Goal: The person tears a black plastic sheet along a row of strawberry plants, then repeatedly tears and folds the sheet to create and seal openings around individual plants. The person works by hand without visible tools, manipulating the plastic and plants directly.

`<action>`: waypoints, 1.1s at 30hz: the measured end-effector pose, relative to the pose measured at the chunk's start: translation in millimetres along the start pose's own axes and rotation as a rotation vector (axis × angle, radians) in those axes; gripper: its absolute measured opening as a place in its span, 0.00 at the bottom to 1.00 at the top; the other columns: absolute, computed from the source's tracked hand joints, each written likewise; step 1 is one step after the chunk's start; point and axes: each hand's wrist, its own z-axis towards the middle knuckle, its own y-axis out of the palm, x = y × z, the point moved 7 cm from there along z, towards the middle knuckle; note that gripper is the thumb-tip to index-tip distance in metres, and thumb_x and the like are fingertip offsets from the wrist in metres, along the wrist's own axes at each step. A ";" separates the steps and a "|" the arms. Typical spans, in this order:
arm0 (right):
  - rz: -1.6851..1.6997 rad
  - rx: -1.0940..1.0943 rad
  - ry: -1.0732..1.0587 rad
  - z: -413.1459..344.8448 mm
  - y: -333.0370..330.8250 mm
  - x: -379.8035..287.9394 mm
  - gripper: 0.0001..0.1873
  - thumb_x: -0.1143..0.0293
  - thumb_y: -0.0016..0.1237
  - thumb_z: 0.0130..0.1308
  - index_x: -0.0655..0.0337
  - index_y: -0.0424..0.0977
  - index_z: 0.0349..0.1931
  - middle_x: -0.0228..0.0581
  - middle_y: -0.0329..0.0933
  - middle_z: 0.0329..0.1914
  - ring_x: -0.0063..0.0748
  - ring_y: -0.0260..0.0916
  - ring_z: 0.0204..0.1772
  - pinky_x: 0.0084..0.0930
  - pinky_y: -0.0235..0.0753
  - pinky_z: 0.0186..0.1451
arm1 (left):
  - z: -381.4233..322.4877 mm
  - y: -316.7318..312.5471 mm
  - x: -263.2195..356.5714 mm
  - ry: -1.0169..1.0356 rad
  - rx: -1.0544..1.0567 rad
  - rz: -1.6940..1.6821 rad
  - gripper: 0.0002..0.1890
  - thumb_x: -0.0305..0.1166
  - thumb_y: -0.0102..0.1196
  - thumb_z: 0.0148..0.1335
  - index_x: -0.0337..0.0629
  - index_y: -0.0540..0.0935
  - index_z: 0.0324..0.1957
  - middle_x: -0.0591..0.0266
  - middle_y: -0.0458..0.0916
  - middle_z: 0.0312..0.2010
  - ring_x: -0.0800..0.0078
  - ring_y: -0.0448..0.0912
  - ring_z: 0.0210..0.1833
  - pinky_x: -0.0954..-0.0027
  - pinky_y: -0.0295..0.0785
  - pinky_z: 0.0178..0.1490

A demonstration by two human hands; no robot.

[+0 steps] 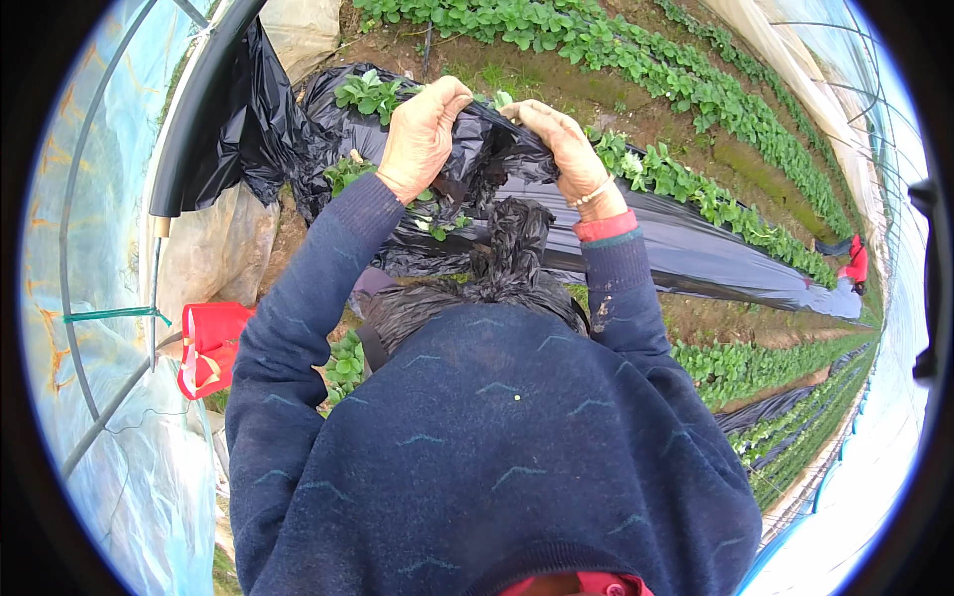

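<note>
Black plastic mulch film (477, 138) is bunched up between my two hands over a planted bed. My left hand (428, 134) pinches its edge between thumb and fingers. With fingers bent over the same film, my right hand (563, 153) grips it a little to the right; a beaded bracelet circles that wrist. Leafy green plants (369, 95) poke out beside my left hand, and more leaves (443, 225) show through the film below. Crumpled black plastic (518, 231) hangs knotted in front of my waist. Smooth film (671, 231) stretches along the bed to the right.
A roll of black film (197, 127) stands at the left by the tunnel's plastic wall (112, 186). A red bag (212, 349) lies below it. Rows of plants (671, 74) run alongside. Another person in red (855, 261) bends at the far right end.
</note>
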 end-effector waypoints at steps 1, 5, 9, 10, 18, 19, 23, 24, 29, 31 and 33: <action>-0.248 -0.012 -0.086 -1.6 3.5 -11.1 0.15 0.64 0.57 0.70 0.65 0.82 0.49 0.30 0.81 0.39 0.17 0.74 0.47 0.19 0.71 0.56 | 1.1 2.0 -1.1 0.049 -0.015 0.008 0.03 0.27 0.56 0.71 0.41 0.77 0.41 0.50 0.79 0.29 0.51 0.80 0.32 0.65 0.74 0.36; -0.628 0.004 0.016 -2.9 2.9 -15.6 0.13 0.66 0.62 0.65 0.65 0.83 0.44 0.28 0.81 0.38 0.17 0.73 0.41 0.22 0.74 0.47 | 7.3 6.6 -12.9 -0.026 -0.135 0.048 0.05 0.33 0.57 0.71 0.44 0.78 0.44 0.52 0.81 0.28 0.52 0.81 0.31 0.64 0.74 0.36; -0.617 -0.019 -0.197 -2.9 5.9 -25.7 0.09 0.69 0.61 0.65 0.64 0.83 0.41 0.29 0.81 0.34 0.18 0.74 0.38 0.22 0.75 0.43 | 8.0 18.0 -10.8 -0.052 -0.394 0.019 0.12 0.37 0.60 0.69 0.41 0.79 0.46 0.57 0.80 0.28 0.73 0.79 0.33 0.69 0.74 0.41; -0.606 -0.007 -0.197 -3.4 4.8 -24.6 0.08 0.70 0.61 0.65 0.63 0.83 0.40 0.31 0.81 0.33 0.19 0.74 0.37 0.22 0.74 0.42 | 7.3 21.6 -9.0 0.013 -0.477 0.138 0.13 0.41 0.62 0.67 0.43 0.79 0.45 0.56 0.82 0.27 0.66 0.82 0.31 0.66 0.74 0.38; -0.743 0.241 -0.243 1.1 -5.4 -3.1 0.07 0.72 0.59 0.63 0.65 0.82 0.38 0.42 0.81 0.28 0.22 0.75 0.31 0.24 0.75 0.40 | 3.8 40.0 7.4 0.204 -0.440 0.151 0.06 0.34 0.62 0.63 0.50 0.78 0.33 0.59 0.79 0.22 0.55 0.79 0.26 0.62 0.71 0.28; -0.770 0.299 -0.274 4.9 -9.8 -1.0 0.07 0.72 0.59 0.63 0.65 0.82 0.38 0.41 0.82 0.28 0.22 0.75 0.31 0.24 0.75 0.39 | -0.7 41.0 14.0 0.186 -0.451 0.021 0.06 0.31 0.64 0.61 0.48 0.78 0.31 0.61 0.79 0.23 0.57 0.79 0.26 0.64 0.71 0.29; -0.261 0.312 -0.099 15.7 -39.6 23.2 0.07 0.72 0.55 0.70 0.67 0.82 0.37 0.33 0.84 0.35 0.20 0.77 0.38 0.22 0.76 0.46 | -5.8 40.8 39.9 0.448 -0.410 0.143 0.07 0.27 0.65 0.56 0.48 0.79 0.33 0.62 0.77 0.28 0.62 0.77 0.31 0.66 0.71 0.34; -0.162 0.292 -0.061 15.2 -44.3 25.6 0.07 0.72 0.54 0.71 0.67 0.82 0.38 0.33 0.85 0.37 0.20 0.76 0.40 0.22 0.76 0.48 | 1.4 36.8 33.3 0.397 -0.354 0.219 0.07 0.29 0.63 0.58 0.48 0.78 0.34 0.62 0.78 0.31 0.60 0.79 0.34 0.64 0.73 0.37; -0.013 0.193 -0.076 -0.3 -43.6 9.9 0.08 0.67 0.51 0.75 0.61 0.78 0.47 0.28 0.80 0.46 0.19 0.75 0.47 0.20 0.75 0.55 | 21.4 27.9 -19.8 -0.108 -0.241 -0.113 0.05 0.29 0.53 0.74 0.39 0.78 0.44 0.56 0.82 0.35 0.70 0.79 0.38 0.69 0.74 0.45; 0.099 0.123 -0.017 -3.6 -37.3 6.2 0.09 0.65 0.51 0.75 0.60 0.79 0.46 0.27 0.79 0.47 0.19 0.74 0.49 0.20 0.75 0.55 | 19.9 32.6 -21.3 -0.074 -0.368 -0.150 0.06 0.30 0.52 0.74 0.40 0.79 0.45 0.57 0.82 0.35 0.71 0.79 0.37 0.69 0.74 0.46; 0.018 0.055 -0.035 -3.7 -31.9 -1.6 0.12 0.62 0.51 0.75 0.61 0.79 0.47 0.26 0.79 0.47 0.19 0.74 0.49 0.20 0.75 0.52 | 16.7 38.8 -24.5 -0.135 -0.514 -0.195 0.10 0.38 0.56 0.72 0.41 0.81 0.45 0.58 0.82 0.33 0.72 0.79 0.35 0.69 0.74 0.43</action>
